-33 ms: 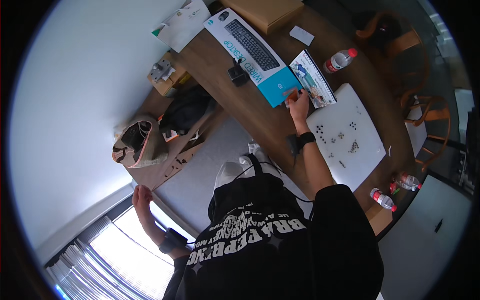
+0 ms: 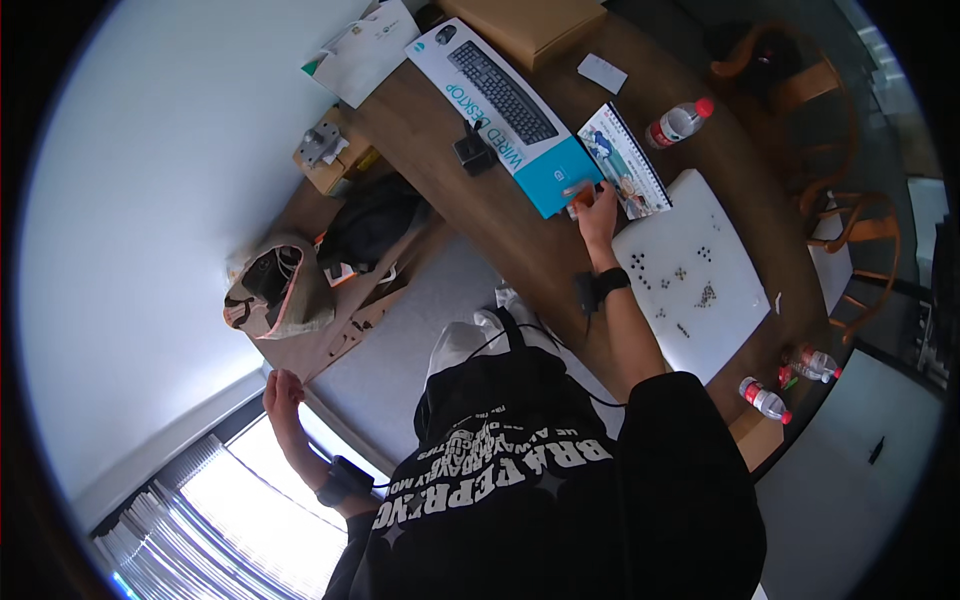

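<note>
My right hand grips a small orange object, partly hidden by its fingers, at the turquoise end of a long keyboard box. A spiral-bound illustrated pad lies just beside that hand. A white board with clusters of small dark pieces lies to the right of my wrist. A black cube-like device rests against the box's left side. My left hand hangs at the lower left, away from the table, fingers loosely curled with nothing visible in them.
The wooden table carries a cardboard box, paper bag, white card and bottles. Left are a woven bag and metal object on a carton. Chairs stand right; a window is lower left.
</note>
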Motion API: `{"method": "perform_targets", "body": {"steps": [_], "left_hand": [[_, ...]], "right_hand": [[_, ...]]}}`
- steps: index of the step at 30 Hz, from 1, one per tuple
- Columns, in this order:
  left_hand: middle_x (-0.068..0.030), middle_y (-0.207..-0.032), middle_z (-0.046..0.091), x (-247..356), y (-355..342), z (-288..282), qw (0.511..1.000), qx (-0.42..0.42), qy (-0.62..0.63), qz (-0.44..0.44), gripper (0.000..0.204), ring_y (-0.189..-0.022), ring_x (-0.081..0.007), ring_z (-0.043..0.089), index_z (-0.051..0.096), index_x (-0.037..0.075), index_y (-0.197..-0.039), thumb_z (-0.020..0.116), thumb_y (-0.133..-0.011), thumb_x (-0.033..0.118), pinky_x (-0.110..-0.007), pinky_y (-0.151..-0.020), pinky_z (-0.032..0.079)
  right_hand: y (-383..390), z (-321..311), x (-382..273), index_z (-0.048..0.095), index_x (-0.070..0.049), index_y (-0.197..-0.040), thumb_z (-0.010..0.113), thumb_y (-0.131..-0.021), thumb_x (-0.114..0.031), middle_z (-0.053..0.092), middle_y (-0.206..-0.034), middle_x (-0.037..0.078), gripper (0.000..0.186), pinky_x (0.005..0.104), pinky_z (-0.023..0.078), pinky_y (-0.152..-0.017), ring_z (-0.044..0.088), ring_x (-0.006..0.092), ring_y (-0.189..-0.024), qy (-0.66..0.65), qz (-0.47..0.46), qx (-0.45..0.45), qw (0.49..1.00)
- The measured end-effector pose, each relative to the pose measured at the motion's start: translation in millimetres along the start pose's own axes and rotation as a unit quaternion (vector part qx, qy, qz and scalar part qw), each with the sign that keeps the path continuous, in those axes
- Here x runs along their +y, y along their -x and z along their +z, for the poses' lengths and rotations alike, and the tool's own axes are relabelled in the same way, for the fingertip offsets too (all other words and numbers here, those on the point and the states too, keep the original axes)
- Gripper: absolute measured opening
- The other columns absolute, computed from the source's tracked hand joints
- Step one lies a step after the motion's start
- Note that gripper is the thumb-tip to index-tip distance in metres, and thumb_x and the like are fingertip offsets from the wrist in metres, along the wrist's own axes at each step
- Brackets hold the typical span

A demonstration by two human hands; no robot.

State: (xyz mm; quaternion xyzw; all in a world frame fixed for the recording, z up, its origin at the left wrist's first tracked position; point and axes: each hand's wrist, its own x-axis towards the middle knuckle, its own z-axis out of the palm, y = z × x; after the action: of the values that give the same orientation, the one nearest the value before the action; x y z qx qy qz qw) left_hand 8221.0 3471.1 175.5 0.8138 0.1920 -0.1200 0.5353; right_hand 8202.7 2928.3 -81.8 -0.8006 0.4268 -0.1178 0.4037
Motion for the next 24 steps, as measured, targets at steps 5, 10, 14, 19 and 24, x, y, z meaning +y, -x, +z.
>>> {"method": "perform_targets", "body": {"steps": [5,10,14,19,24], "left_hand": [[0.0016,-0.069,0.05,31,-40,42,0.998,-0.057,-0.012,0.024,0.022,-0.06,-0.006,0.044,0.057,0.006,-0.084,0.051,-0.095,0.025,-0.02,-0.057,0.034],[0.0032,-0.07,0.048,67,-84,107,0.972,-0.21,-0.037,0.099,0.019,-0.065,-0.0053,0.044,0.057,0.006,-0.086,0.05,-0.094,0.022,-0.02,-0.058,0.034],[0.0035,-0.074,0.049,107,-89,193,0.906,-0.403,0.002,0.131,0.012,-0.068,-0.0058,0.047,0.056,0.005,-0.091,0.055,-0.092,0.017,-0.019,-0.061,0.036],[0.0005,-0.083,0.056,169,-56,261,0.843,-0.459,-0.007,0.281,0.015,-0.073,-0.0051,0.05,0.056,0.003,-0.099,0.062,-0.088,0.012,-0.021,-0.061,0.04],[0.0005,-0.09,0.056,199,-40,265,0.757,-0.6,0.061,0.253,0.014,-0.084,-0.0052,0.051,0.056,0.001,-0.101,0.058,-0.09,0.008,-0.021,-0.075,0.041]], "right_hand": [[5,-20,1,0.065,0.003,-0.088,0.074,-0.071,-0.016,0.062,-0.092,0.018,0.027,0.0386,0.048,-0.069,0.061,0.0302,-0.078,0.071,-0.029,-0.019,0.997],[26,-46,-32,0.065,0.004,-0.092,0.071,-0.075,-0.016,0.065,-0.08,0.014,0.027,0.0311,0.046,-0.064,0.061,0.022,-0.069,-0.093,0.023,-0.063,0.993],[61,-95,-140,0.066,0.004,-0.093,0.071,-0.079,-0.017,0.066,-0.077,0.008,0.026,0.0241,0.044,-0.061,0.057,0.0106,-0.065,-0.148,0.054,-0.112,0.981],[101,-135,-230,0.066,-0.001,-0.098,0.072,-0.08,-0.017,0.064,-0.072,0.001,0.026,0.0183,0.036,-0.048,0.049,0.0041,-0.053,-0.222,0.021,-0.109,0.969],[136,-158,-285,0.066,-0.001,-0.099,0.075,-0.077,-0.014,0.061,-0.067,-0.001,0.028,0.0186,0.033,-0.044,0.045,0.0032,-0.049,-0.237,-0.007,-0.054,0.97]]}}
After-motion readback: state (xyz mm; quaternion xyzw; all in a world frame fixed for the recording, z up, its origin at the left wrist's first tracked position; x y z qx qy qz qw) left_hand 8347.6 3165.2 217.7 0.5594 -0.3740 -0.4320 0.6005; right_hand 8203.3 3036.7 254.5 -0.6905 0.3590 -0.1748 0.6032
